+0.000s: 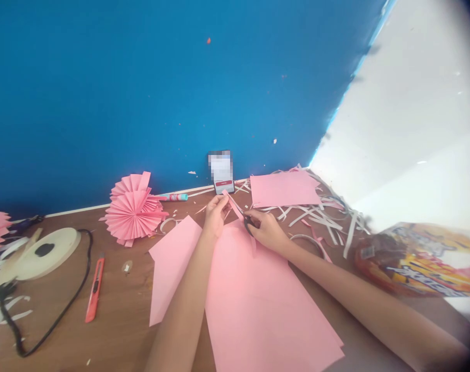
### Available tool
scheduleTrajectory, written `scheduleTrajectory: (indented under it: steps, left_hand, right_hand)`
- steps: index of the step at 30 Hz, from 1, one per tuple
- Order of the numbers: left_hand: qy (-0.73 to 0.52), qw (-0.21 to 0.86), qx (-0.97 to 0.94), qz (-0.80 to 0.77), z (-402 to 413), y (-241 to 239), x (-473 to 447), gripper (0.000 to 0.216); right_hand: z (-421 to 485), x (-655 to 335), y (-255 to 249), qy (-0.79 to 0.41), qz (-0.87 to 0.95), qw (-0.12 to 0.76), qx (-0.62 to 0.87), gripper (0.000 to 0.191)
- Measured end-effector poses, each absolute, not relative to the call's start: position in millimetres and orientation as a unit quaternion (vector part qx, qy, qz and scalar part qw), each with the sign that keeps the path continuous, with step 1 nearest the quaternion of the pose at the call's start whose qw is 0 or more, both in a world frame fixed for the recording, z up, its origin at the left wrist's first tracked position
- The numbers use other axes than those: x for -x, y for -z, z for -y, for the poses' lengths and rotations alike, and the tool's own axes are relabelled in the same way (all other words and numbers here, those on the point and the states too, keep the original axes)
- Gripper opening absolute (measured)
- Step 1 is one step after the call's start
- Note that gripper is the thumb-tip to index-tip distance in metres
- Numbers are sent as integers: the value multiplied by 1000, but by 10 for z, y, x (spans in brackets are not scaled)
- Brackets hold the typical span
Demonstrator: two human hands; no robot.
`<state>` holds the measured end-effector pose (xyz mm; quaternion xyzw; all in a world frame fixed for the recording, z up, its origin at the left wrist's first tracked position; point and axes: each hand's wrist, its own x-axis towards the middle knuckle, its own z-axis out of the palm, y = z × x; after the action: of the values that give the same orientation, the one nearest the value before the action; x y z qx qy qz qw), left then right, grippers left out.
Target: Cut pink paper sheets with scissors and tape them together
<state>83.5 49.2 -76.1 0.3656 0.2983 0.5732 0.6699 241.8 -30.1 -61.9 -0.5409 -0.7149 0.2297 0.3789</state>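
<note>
Between finger and thumb, my left hand (216, 213) pinches the upper end of a narrow pink paper strip (235, 205). My right hand (266, 230) is closed round a pair of dark-handled scissors (249, 222), whose blades lie along the strip. Part of the strip hangs down below the scissors. Both hands are above large pink paper sheets (258, 305) spread on the brown table. Another pink sheet (172, 268) sticks out under my left forearm. The blade tips are too small to make out against the strip.
Pleated pink paper fans (136, 212) and a glue stick (178, 197) lie at the back left. A red box cutter (95, 289) and a black cable (60, 325) are nearer. A phone (221, 172) leans on the blue wall. Paper scraps (316, 219) and a colourful packet (424, 261) lie right.
</note>
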Motion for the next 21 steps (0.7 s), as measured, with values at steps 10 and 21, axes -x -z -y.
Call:
scheduleTrajectory:
  steps: [10,21]
  left_hand:
    - [-588,673,-338,-295,-520,775,-825,20]
    - [-590,669,-334,-304,-529,777,-831,20]
  right_hand:
    - [294,-2419,647,-224,718,368,547,26]
    - [302,-2415,631,-218,719,362,552,25]
